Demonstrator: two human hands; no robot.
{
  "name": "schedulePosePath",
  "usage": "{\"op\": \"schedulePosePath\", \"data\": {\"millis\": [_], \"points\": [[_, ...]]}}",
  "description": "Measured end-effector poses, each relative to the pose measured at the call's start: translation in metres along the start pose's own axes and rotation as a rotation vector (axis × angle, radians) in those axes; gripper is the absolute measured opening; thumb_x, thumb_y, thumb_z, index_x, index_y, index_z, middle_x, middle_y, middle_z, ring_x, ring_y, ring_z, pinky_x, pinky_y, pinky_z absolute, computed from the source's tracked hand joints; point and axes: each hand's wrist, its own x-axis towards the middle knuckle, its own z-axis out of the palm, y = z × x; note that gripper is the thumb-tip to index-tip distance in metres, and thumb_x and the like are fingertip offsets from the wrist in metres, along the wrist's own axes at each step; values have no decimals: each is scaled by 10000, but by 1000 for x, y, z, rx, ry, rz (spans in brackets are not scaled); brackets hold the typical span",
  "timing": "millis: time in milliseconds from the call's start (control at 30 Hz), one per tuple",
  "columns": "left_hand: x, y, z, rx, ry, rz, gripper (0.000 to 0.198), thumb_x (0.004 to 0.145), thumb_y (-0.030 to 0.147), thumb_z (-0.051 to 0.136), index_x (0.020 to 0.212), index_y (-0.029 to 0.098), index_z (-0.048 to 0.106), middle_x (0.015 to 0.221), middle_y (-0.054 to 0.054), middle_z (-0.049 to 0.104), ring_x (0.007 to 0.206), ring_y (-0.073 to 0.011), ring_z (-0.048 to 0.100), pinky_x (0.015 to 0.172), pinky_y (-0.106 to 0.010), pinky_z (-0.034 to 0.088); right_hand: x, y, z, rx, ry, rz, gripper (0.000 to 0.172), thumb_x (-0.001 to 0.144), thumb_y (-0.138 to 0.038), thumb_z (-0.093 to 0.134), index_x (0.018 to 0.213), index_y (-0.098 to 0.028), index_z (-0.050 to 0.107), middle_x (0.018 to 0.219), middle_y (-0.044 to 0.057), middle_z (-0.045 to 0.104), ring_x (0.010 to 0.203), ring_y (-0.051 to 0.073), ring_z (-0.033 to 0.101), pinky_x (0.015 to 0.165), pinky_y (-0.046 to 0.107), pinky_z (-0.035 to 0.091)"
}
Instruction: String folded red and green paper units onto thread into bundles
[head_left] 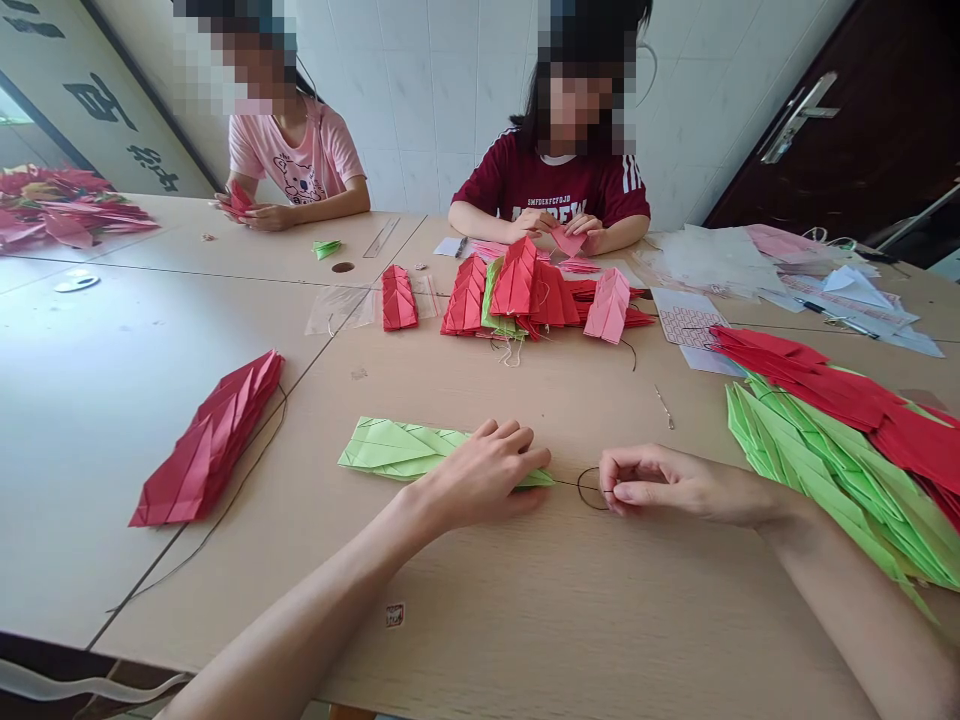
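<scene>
Left grip (484,478), kinda half-curled, held the green paper (405,450), most of it poking toward nine o'clock; right grip (664,482) pinched thread (577,486).

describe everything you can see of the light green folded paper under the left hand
The light green folded paper is a long strip with overlapping diagonal pleats. It lies lengthwise from left to right on the table. The left hand rests over its right part, hiding some folds. A dark thread runs from its right end to the right hand.
</scene>
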Motion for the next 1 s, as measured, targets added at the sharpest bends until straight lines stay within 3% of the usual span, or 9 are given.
{"op": "schedulePosePath", "data": {"millis": [367,700,767,867,1000], "points": [[-3,0,-8,9,3,-36,252,870,393,454,989,185,528,900,-45,526,828,-185,486,762,-304,369,-1,5,-6,-44,78,29,303,840,-478,474,801,-186,543,764,21,546,759,167,492,734,308,381],[-6,-1,-14,-4,33,-76,359,856,456,477,1097,191,504,981,-57,553,915,-206,492,814,-341,370,-12,4,-17,-73,282,71,323,832,-511,470,787,-202,549,679,0,505,679,151,478,670,291,386],[-9,-8,-23,-48,66,-142,353,877,470,432,1095,203,508,1002,-48,563,939,-201,497,826,-342,375,-13,7,-20,-99,352,95,337,811,-535,482,772,-206,545,651,-5,485,658,154,474,645,291,391],[-22,-30,-41,-109,116,-347,277,910,393,378,1062,213,525,1004,-39,577,966,-193,509,822,-324,392,-12,14,-23,-162,451,125,353,791,-555,487,761,-209,549,613,-9,465,613,152,453,582,281,376],[-49,-64,-60,-26,12,-727,241,868,322,369,996,213,541,966,-57,579,953,-233,529,782,-355,417,-10,25,-27,-309,576,183,327,807,-523,451,769,-212,543,584,-7,476,565,153,426,530,276,317]]}}
